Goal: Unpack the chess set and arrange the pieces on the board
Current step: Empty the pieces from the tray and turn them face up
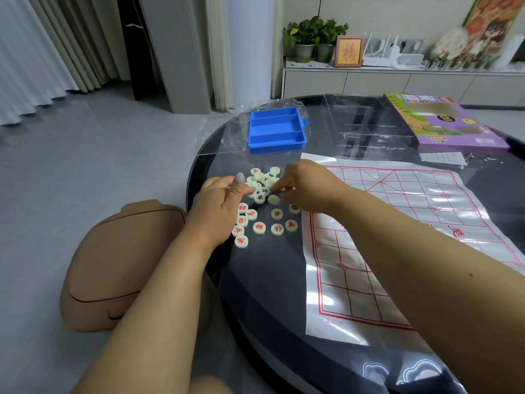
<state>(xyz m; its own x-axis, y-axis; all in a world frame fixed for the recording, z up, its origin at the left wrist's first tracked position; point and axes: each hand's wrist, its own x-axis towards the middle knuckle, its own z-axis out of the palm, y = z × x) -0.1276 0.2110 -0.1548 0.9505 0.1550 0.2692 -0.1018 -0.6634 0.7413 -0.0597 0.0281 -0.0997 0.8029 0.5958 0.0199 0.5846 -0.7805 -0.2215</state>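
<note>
Nearby, blue tray [277, 129], purple box [443, 123].

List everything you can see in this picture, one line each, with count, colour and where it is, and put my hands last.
chess pieces: many, cream with red or black characters, loose on the table left of the board
board sheet: one, white with red lines, flat on the table, no pieces on it
blue tray: one, empty, behind the pieces
game box: one, purple and green, far right
table: one, dark glossy, round-edged
cushion: one, tan, on the floor
left hand: at the pile's left edge
right hand: fingertips among the pieces
</note>
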